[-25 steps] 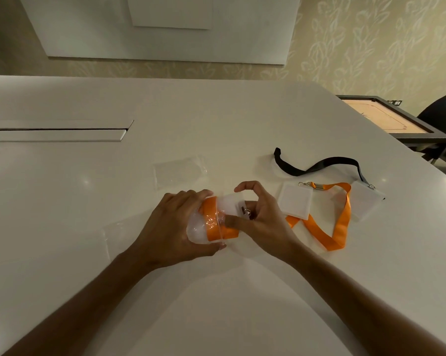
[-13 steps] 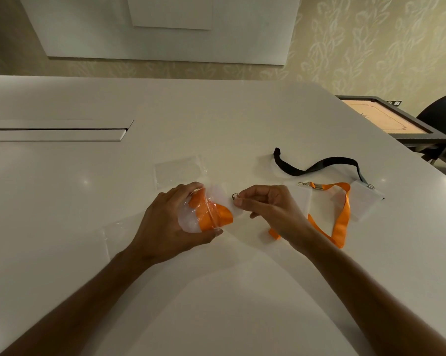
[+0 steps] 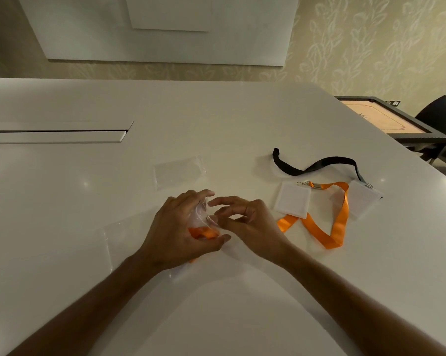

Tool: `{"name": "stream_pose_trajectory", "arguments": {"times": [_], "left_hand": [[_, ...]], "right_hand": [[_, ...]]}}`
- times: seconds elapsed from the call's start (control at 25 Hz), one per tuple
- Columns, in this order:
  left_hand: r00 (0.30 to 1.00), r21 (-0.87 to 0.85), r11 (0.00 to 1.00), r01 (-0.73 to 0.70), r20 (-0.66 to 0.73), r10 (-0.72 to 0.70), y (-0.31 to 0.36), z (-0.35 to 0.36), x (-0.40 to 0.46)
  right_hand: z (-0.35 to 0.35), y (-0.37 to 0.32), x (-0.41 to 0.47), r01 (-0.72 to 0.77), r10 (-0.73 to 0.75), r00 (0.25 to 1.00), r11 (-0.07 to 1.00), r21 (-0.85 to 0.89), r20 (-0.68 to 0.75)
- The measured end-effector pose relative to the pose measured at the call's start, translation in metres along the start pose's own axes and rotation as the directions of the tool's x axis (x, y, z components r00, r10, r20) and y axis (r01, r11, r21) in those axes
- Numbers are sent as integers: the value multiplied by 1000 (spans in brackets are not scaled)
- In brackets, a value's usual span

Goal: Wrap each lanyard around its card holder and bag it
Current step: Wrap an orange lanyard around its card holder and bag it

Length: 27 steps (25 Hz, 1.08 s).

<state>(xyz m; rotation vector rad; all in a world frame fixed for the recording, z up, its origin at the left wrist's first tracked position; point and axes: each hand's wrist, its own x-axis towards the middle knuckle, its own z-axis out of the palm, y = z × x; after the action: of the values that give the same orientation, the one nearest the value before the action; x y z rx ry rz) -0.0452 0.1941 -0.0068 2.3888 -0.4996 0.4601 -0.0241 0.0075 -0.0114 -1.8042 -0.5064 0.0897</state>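
Observation:
My left hand (image 3: 178, 231) grips a clear card holder wrapped in an orange lanyard (image 3: 202, 232), held just above the white table (image 3: 216, 119). My right hand (image 3: 250, 224) pinches the lanyard's small metal clip (image 3: 208, 217) against the holder's top. To the right lie a second orange lanyard (image 3: 338, 222) beside a white card holder (image 3: 292, 200), and a black lanyard (image 3: 319, 164) clipped to another card holder (image 3: 360, 202). A clear plastic bag (image 3: 180, 173) lies flat beyond my hands; another bag (image 3: 119, 242) lies at my left wrist.
A long slot with a flap (image 3: 57, 136) runs across the table at the left. Beyond the table's right edge stand a carrom board (image 3: 386, 119) and a dark chair (image 3: 442, 116).
My right hand has carried the metal clip back to the wrapped holder. My left hand has tipped the bundle, so the orange band now shows low under its fingers.

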Motion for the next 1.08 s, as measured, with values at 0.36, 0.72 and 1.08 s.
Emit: {"name": "stream_pose_trajectory", "arguments": {"times": [0.36,0.72,1.08], "left_hand": [[1000,-102,995,-8,-2,8,-3,-4,3],[965,-515,821,248,60,-254,-15,-15,14],[925,-537,785,311,-18,-379,-13,-15,14]], "right_hand": [[-17,-8,2,-188,151,969,964,189,195],[-13,-8,1,-28,21,997,994,110,69],[-11,-11,-6,228,-222,974,923,-311,55]]}}
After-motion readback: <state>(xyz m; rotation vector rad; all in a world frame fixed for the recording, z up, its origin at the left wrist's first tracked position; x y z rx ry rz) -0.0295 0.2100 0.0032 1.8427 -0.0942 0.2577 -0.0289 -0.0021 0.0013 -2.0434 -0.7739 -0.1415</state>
